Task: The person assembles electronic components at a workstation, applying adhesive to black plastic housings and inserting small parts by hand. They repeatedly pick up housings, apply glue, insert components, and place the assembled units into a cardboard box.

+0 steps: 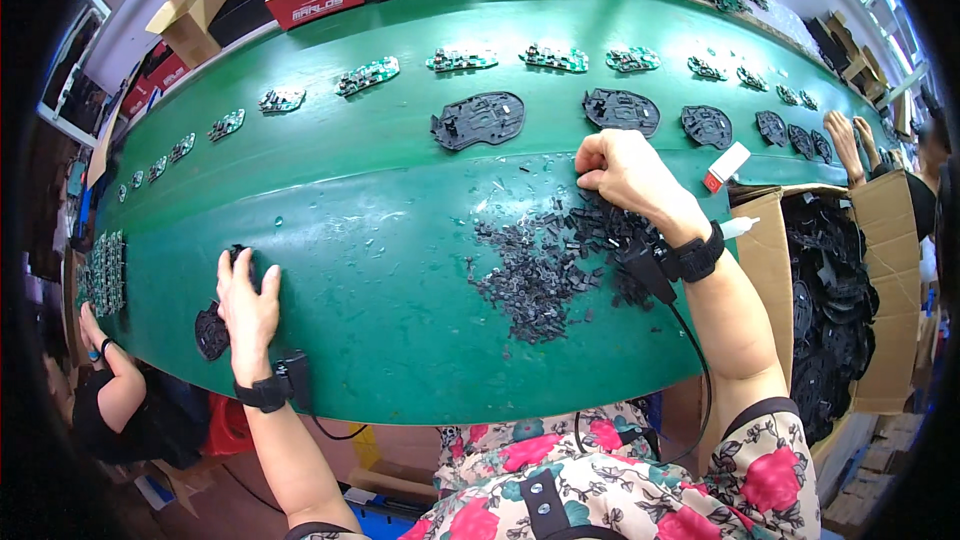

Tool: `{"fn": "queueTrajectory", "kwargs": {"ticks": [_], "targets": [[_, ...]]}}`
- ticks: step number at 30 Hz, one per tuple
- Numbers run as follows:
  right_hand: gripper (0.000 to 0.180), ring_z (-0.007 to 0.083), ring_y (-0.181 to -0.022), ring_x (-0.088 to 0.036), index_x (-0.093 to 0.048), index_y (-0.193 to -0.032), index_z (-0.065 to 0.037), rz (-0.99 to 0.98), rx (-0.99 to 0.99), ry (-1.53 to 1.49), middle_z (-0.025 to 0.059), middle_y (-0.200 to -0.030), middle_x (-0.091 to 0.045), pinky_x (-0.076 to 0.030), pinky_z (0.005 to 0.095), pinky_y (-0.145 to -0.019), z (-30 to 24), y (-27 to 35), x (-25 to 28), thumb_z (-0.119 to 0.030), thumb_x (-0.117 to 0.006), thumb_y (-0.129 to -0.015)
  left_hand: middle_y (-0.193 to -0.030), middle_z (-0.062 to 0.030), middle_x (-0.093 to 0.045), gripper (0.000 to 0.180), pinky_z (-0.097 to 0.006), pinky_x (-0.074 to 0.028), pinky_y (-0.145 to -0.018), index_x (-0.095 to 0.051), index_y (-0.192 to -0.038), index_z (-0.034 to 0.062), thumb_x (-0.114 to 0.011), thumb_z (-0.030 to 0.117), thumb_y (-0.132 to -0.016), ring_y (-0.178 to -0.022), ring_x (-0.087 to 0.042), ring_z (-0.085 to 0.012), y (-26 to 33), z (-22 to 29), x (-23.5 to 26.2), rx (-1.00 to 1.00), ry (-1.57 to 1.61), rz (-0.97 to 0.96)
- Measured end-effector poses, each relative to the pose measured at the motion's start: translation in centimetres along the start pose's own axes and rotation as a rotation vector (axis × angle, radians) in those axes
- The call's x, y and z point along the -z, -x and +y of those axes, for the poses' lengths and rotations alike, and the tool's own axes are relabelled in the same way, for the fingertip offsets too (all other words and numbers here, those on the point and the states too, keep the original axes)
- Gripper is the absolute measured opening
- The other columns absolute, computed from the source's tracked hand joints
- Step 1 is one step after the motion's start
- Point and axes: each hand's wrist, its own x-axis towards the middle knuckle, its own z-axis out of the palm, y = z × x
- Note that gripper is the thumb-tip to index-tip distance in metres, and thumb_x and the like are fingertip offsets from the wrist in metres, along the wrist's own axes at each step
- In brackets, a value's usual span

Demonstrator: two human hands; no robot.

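At the left of the bench, my left hand lies over a black plastic shell, thumb apart and fingers bent around its far end. Much of the shell is hidden under the palm, so I cannot tell whether it is one piece or two. My right hand is above the far right edge of a heap of small black plastic parts. Its thumb and forefinger are pinched together; anything between them is too small to make out. Just beyond that hand lies a black mouse base shell.
Green circuit boards and black shells line the belt. Right of me stands a cardboard box of shells, with a white bottle beside it. Co-workers' hands show at the right and far left.
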Motion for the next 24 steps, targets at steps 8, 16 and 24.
{"fn": "queueTrajectory", "kwargs": {"ticks": [8, 16, 24], "targets": [[0.011, 0.0358, -0.076, -0.06, -0.065, -0.084, -0.002, -0.02, 0.198, 0.285, 0.0164, -0.075, -0.062, -0.047, 0.0431, -0.069, -0.6, -0.4, -1.0, -0.001, -0.066, -0.073, -0.141, -0.0246, -0.039, 0.045, -0.045, -0.036, -0.104, -0.059, -0.116, 0.0013, -0.075, 0.014, -0.075, -0.125, -0.044, -0.0408, 3.1, 6.5, 0.3, -0.419, 0.202, -0.016], [0.014, 0.0311, -0.076, -0.069, -0.068, -0.09, 0.001, -0.005, 0.145, -0.037, 0.0191, -0.08, -0.068, -0.053, 0.0358, -0.071, -5.7, -1.6, 1.6, -0.006, -0.062, -0.079, -0.142, -0.0228, -0.039, 0.048, -0.044, -0.035, -0.107, -0.056, -0.121, 0.0022, -0.074, 0.012, -0.077, -0.129, -0.04, -0.0392, 4.0, 11.2, 0.2, -0.708, 0.45, -0.206], [0.01, 0.0201, -0.07, -0.065, -0.067, -0.084, 0.001, 0.039, 0.188, -0.06, 0.0117, -0.072, -0.067, -0.051, 0.0323, -0.067, -4.3, -9.7, -1.2, -0.008, -0.065, -0.079, -0.137, -0.0205, -0.046, 0.045, -0.042, -0.042, -0.101, -0.06, -0.118, 0.003, -0.074, 0.008, -0.075, -0.122, -0.05, -0.037, 3.9, 10.6, 2.3, -0.614, 0.526, -0.101]]}}
